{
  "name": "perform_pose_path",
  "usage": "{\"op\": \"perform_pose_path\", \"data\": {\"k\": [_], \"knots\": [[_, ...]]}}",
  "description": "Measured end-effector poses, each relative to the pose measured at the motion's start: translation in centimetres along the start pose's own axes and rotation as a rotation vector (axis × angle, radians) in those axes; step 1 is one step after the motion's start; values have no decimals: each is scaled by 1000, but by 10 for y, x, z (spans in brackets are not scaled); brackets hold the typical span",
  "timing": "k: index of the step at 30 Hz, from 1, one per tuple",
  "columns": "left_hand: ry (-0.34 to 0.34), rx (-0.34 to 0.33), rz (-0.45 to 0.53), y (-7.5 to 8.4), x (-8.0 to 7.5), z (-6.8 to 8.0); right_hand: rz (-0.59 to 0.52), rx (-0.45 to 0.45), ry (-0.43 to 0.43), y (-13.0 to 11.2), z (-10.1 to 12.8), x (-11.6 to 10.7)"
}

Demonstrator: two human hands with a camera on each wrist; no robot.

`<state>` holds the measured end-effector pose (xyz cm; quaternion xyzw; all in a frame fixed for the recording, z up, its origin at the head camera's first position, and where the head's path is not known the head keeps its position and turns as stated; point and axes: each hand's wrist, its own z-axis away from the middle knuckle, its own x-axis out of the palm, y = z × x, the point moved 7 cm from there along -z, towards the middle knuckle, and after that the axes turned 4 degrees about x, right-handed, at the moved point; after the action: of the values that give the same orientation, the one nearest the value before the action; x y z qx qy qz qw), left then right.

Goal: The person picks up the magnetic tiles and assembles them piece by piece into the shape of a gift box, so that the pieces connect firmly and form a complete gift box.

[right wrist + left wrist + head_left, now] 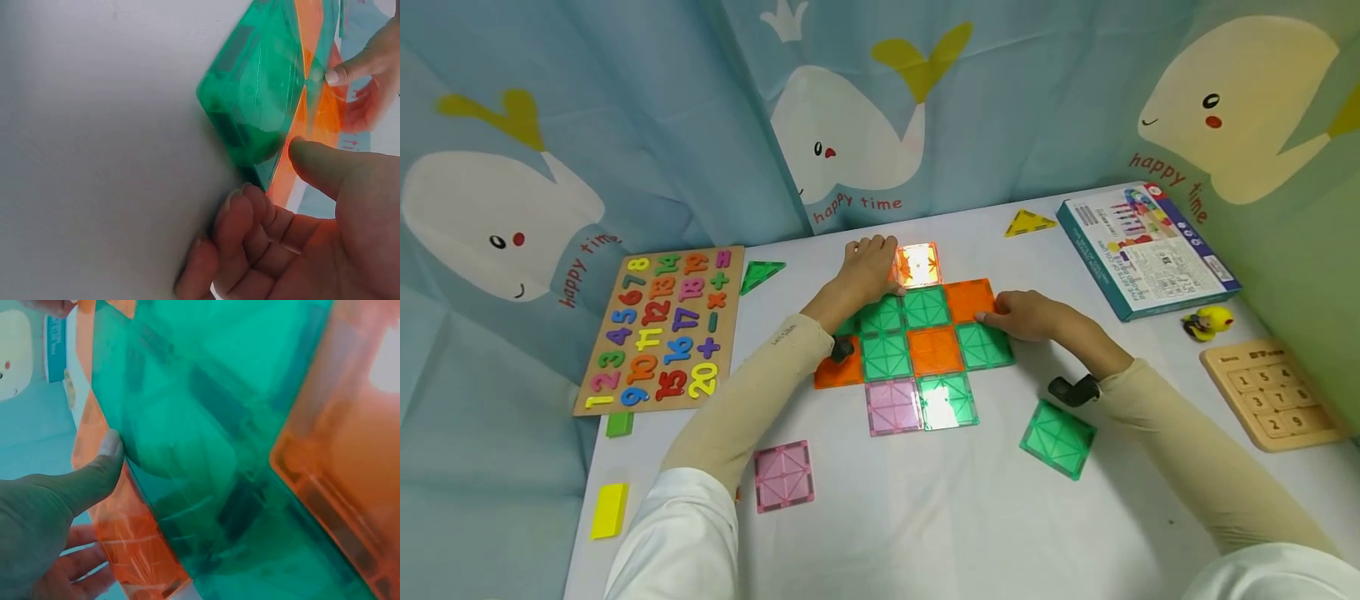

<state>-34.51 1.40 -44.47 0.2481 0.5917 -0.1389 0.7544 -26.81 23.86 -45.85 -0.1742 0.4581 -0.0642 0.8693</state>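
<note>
Translucent square magnetic tiles lie joined edge to edge in a flat patchwork on the white table. Its pieces include a green tile (887, 356), an orange tile (936, 350) and a pink tile (893, 407). At the far side my left hand (867, 271) pinches an orange tile (140, 544), its thumb on the near face and the other fingers behind. My right hand (1030, 315) grips the orange tile (970, 300) at the patchwork's right edge, thumb over it and fingers curled below. In the right wrist view, a green tile (250, 94) rises at a tilt beside that thumb.
Loose on the table are a pink tile (784, 476), a green tile (1058, 439) and a yellow triangle (1028, 222). A wooden number board (658, 329) stands left. To the right are a boxed set (1150, 250), a yellow-headed figurine (1207, 322) and a wooden number puzzle (1273, 393).
</note>
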Motion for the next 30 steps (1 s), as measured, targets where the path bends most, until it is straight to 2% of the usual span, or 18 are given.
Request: {"op": "perform_pose_path", "data": {"k": [7, 14, 18, 21, 25, 30], "knots": [[54, 33, 6, -2, 2, 2, -47, -3, 82, 2, 3, 1], [246, 95, -19, 2, -12, 7, -70, -80, 218, -6, 15, -8], [319, 148, 54, 5, -25, 14, -125, -136, 284, -20, 21, -13], [312, 175, 140, 5, -32, 18, -170, -192, 319, -34, 23, -15], [259, 166, 224, 6, -33, 22, -206, -231, 318, -46, 19, -13], [219, 183, 207, 11, -32, 28, -223, -184, 253, -55, 11, -7]]}}
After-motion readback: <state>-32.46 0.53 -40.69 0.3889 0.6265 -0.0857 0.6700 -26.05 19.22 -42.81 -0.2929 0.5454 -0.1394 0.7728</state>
